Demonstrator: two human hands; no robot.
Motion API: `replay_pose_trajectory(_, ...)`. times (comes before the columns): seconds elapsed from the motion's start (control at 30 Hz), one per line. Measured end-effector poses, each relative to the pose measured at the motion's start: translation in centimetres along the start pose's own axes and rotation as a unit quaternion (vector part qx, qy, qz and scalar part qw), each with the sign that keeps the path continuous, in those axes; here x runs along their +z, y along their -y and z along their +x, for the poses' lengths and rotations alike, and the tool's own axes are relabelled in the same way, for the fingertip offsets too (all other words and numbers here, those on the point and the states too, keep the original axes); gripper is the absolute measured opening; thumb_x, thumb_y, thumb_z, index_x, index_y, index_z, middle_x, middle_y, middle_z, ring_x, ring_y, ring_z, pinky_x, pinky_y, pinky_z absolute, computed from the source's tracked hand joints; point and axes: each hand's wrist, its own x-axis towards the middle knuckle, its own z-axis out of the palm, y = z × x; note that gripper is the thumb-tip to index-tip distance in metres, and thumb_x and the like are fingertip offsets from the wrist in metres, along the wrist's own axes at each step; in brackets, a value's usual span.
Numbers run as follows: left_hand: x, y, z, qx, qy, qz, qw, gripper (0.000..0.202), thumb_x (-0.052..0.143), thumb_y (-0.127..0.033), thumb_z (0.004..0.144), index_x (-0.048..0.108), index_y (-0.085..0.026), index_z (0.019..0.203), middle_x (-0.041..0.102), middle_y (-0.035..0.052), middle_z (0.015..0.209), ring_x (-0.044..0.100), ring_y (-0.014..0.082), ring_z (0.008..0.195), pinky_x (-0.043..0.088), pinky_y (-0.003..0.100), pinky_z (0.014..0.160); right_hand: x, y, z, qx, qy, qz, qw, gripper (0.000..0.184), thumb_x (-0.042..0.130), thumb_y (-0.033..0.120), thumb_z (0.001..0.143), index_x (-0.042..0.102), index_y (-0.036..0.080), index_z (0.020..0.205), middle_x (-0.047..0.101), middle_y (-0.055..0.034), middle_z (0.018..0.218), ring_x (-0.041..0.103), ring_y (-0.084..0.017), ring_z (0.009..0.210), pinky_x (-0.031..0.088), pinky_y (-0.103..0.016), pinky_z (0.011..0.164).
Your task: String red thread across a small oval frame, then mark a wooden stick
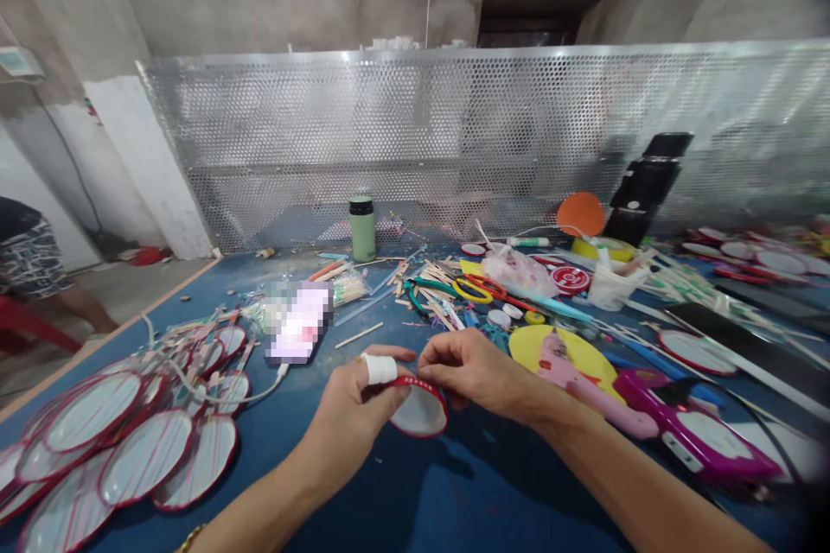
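Note:
A small round white disc with a red rim (421, 415) is held up over the blue table between both hands. Light characters are printed along the upper part of its rim. My left hand (363, 397) pinches the disc's left side between thumb and fingers, and white tape wraps one finger. At the upper right of the rim, my right hand (467, 367) has its thumb and fingers closed together; its fingertips are partly hidden, so anything small in them cannot be made out. Similar red-rimmed discs (146, 458) lie heaped to the left, several with sticks.
A phone (300, 324) with a cable lies left of centre. Behind stand a green bottle (363, 229) and a perforated metal screen (389, 121). Scissors (473, 289), wooden sticks (360, 334), a pink tool (584, 397), a purple device (697, 428) and a white cup (613, 287) crowd the right.

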Motion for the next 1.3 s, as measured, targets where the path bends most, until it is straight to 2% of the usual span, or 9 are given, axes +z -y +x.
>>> replay_pose_trajectory(0.2,0.0,0.0,-0.3,0.064,0.003,0.091,0.994,0.024,0.061,-0.016,0.091,0.083,-0.024,0.093,0.074,0.0063,0.107,0.068,0.0212,0.097,0.049,0.027,0.086,0.4,0.8,-0.4,0.018,-0.003,0.040,0.999,0.035,0.070,0.050,0.079,0.063,0.016,0.076,0.060,0.0044,0.057,0.052,-0.006,0.043,0.040,-0.017,0.044)
replay_pose_trajectory(0.4,0.0,0.2,-0.3,0.084,-0.028,0.117,0.989,0.021,0.063,-0.018,0.090,0.083,-0.023,0.089,0.073,0.0049,0.093,0.067,0.0195,0.086,0.048,0.026,0.079,0.5,1.0,-0.4,0.002,-0.012,0.040,0.999,0.039,0.070,0.055,0.078,0.062,0.017,0.078,0.060,0.0040,0.059,0.053,-0.007,0.044,0.041,-0.019,0.045)
replay_pose_trajectory(0.57,0.0,-0.3,-0.1,-0.007,-0.034,-0.018,0.999,0.010,0.072,-0.022,0.081,0.080,-0.017,0.079,0.071,0.0039,0.083,0.064,0.0189,0.078,0.048,0.026,0.072,0.5,0.7,-0.5,-0.027,-0.001,0.004,1.000,0.032,0.065,0.049,0.086,0.059,0.018,0.081,0.059,0.0031,0.063,0.054,-0.010,0.054,0.042,-0.020,0.050)
replay_pose_trajectory(0.73,0.0,-0.1,-0.2,-0.072,-0.016,-0.165,0.984,0.020,0.082,-0.033,0.076,0.078,-0.014,0.081,0.071,0.0043,0.078,0.063,0.0186,0.075,0.048,0.029,0.074,0.7,1.3,-1.0,-0.086,0.007,-0.112,0.990,0.021,0.054,0.036,0.096,0.057,0.020,0.083,0.059,0.0018,0.070,0.052,-0.011,0.062,0.039,-0.022,0.056)
replay_pose_trajectory(0.87,0.2,-0.2,-0.6,-0.085,0.058,-0.252,0.962,0.023,0.087,-0.034,0.072,0.079,-0.013,0.080,0.066,0.0037,0.082,0.061,0.0176,0.080,0.047,0.028,0.078,0.8,0.4,-0.9,-0.139,-0.024,-0.253,0.957,0.013,0.049,0.025,0.095,0.056,0.020,0.086,0.063,-0.0006,0.079,0.053,-0.013,0.069,0.038,-0.025,0.064)
replay_pose_trajectory(0.97,0.4,-0.3,-0.8,-0.095,0.118,-0.268,0.951,0.024,0.088,-0.036,0.071,0.081,-0.014,0.078,0.060,0.0027,0.089,0.057,0.0140,0.079,0.044,0.024,0.073,0.6,-0.4,-0.4,-0.140,-0.090,-0.302,0.939,0.011,0.047,0.022,0.093,0.055,0.019,0.086,0.064,-0.0026,0.080,0.053,-0.015,0.070,0.037,-0.027,0.065)
replay_pose_trajectory(1.1,0.5,-0.6,-1.0,-0.103,0.141,-0.228,0.958,0.023,0.086,-0.038,0.073,0.081,-0.015,0.078,0.053,0.0010,0.085,0.052,0.0122,0.073,0.041,0.024,0.067,0.0,0.2,0.0,-0.122,-0.187,-0.181,0.958,0.013,0.048,0.026,0.090,0.056,0.021,0.080,0.067,-0.0013,0.076,0.058,-0.015,0.069,0.041,-0.027,0.066)
replay_pose_trajectory(1.2,0.5,-0.8,-0.8,-0.101,0.123,-0.196,0.968,0.024,0.088,-0.039,0.070,0.083,-0.016,0.075,0.050,0.0004,0.086,0.051,0.0121,0.074,0.039,0.023,0.065,0.3,1.0,0.0,-0.095,-0.145,-0.037,0.984,0.017,0.053,0.030,0.085,0.063,0.020,0.076,0.072,-0.0021,0.079,0.063,-0.016,0.075,0.046,-0.028,0.072)
replay_pose_trajectory(1.3,0.4,-0.6,-0.6,-0.105,0.108,-0.183,0.971,0.023,0.086,-0.039,0.072,0.084,-0.017,0.077,0.048,-0.0013,0.078,0.051,0.0116,0.071,0.039,0.023,0.065,1.0,1.1,0.1,-0.053,-0.090,0.091,0.990,0.015,0.059,0.028,0.077,0.066,0.019,0.068,0.071,-0.0021,0.075,0.062,-0.016,0.075,0.046,-0.029,0.076)
